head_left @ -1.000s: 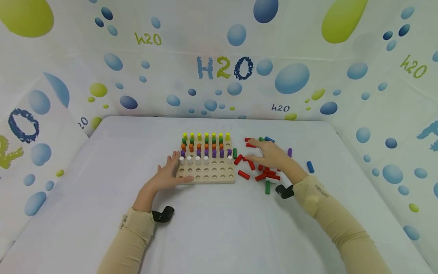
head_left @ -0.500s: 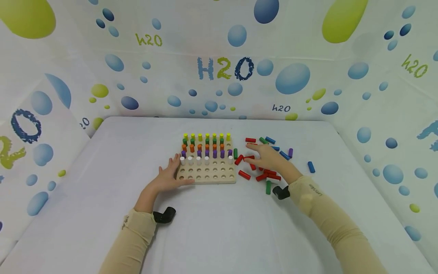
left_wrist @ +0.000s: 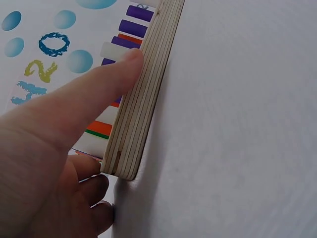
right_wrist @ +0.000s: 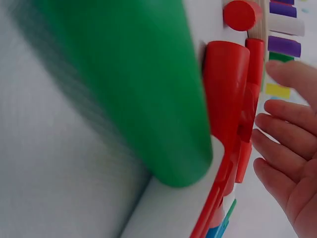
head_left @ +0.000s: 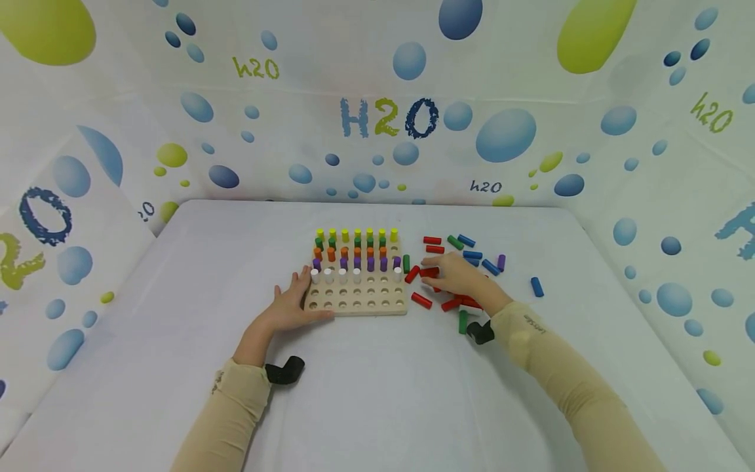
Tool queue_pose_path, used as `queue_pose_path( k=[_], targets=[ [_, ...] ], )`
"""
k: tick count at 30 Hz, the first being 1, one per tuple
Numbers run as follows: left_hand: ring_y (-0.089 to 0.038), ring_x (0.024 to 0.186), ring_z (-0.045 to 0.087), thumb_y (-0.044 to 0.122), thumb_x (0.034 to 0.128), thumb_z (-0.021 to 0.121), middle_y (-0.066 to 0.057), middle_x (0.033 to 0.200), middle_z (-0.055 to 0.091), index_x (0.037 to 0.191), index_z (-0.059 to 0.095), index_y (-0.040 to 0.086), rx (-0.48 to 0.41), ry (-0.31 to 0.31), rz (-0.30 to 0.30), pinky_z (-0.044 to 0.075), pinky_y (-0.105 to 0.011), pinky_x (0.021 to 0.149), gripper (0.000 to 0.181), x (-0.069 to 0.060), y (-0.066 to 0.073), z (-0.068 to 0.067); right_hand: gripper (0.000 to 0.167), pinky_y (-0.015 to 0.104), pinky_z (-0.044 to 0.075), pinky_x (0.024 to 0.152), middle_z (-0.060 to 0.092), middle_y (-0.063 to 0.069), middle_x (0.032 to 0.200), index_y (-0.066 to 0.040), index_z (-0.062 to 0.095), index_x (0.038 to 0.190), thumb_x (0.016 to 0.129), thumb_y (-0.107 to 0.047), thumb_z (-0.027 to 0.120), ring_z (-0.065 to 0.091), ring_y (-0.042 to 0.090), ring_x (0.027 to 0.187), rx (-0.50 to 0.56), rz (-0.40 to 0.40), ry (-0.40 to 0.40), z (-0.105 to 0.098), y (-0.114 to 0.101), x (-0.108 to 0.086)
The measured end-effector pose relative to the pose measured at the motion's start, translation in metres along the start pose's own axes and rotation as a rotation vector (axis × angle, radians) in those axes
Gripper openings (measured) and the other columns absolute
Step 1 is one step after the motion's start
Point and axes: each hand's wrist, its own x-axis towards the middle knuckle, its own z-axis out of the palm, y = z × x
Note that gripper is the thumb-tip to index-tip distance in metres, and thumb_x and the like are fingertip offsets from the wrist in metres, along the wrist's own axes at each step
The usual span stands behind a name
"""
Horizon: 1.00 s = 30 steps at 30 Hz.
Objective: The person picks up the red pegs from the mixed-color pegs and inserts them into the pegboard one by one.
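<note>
A wooden peg board (head_left: 363, 298) lies on the table, bearing rows of yellow, green, orange, purple and white pegs; its front rows show bare holes. My left hand (head_left: 286, 308) rests at its front left corner. In the left wrist view, the straight thumb (left_wrist: 99, 82) touches the board's front side (left_wrist: 143, 94). Right of the board, my right hand (head_left: 463, 275) hovers low over loose red pegs, thumb and fingers apart around one red peg (head_left: 429, 271). The right wrist view shows the fingers (right_wrist: 280, 121) spread, with nothing held.
Loose blue pegs (head_left: 491, 267) lie beyond the right hand, with a purple peg (head_left: 501, 262) and a green peg (head_left: 455, 242). One blue peg (head_left: 537, 286) sits apart at right. A green peg (head_left: 463, 322) lies close under the right wrist. A patterned cloth (head_left: 377, 157) hangs behind the table.
My right hand has come down and slightly nearer to me, from the farther red pegs to one closer in. My left hand stays at the board's corner.
</note>
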Motion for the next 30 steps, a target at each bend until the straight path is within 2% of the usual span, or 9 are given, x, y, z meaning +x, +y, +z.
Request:
queue_pose_path(
  k=[2,10,18,24,30],
  targets=[
    [-0.033,0.137,-0.007,0.057,0.0734,0.066,-0.019,0.151,-0.003,0.145,-0.004,0.001,0.004,0.001,-0.006,-0.015,-0.054,0.104,0.115,0.000,0.001,0.000,0.046,0.021,0.047,0.062,0.062,0.009,0.115,-0.008,0.057,0.126,0.085,-0.030,0.065,0.052,0.014,0.069,0.005,-0.001,-0.008,0.000,0.001,0.001],
    [-0.034,0.137,-0.006,0.056,0.0728,0.067,-0.021,0.150,-0.002,0.144,-0.004,-0.001,-0.001,0.005,-0.018,-0.013,-0.055,0.104,0.116,0.001,0.004,0.000,0.041,0.021,0.048,0.066,0.063,0.008,0.109,-0.007,0.058,0.123,0.087,-0.026,0.063,0.053,0.014,0.072,0.007,0.031,-0.054,0.000,0.000,0.005],
    [-0.035,0.137,-0.005,0.056,0.0723,0.068,-0.022,0.150,0.000,0.144,-0.002,-0.002,-0.001,0.017,-0.015,-0.012,-0.055,0.105,0.116,0.002,0.008,-0.001,0.035,0.033,0.048,0.088,0.063,0.008,0.111,-0.006,0.061,0.119,0.087,-0.021,0.063,0.057,0.017,0.088,-0.058,0.011,-0.049,0.001,0.001,0.010],
    [-0.035,0.137,-0.004,0.055,0.0724,0.068,-0.022,0.150,0.001,0.144,-0.002,-0.003,-0.005,0.018,-0.017,-0.012,-0.055,0.105,0.116,0.002,0.009,-0.002,0.031,0.031,0.049,0.084,0.065,0.006,0.105,-0.007,0.063,0.115,0.087,-0.017,0.064,0.056,0.017,0.083,-0.079,0.022,-0.046,-0.001,-0.002,0.012],
    [-0.035,0.137,-0.005,0.056,0.0728,0.068,-0.022,0.150,0.001,0.144,-0.002,-0.003,-0.011,0.011,-0.027,-0.012,-0.055,0.105,0.116,0.003,0.010,-0.002,0.029,0.032,0.049,0.086,0.065,0.006,0.103,-0.007,0.064,0.114,0.086,-0.015,0.064,0.056,0.018,0.084,-0.095,0.014,-0.054,-0.004,-0.003,0.013]
  ],
)
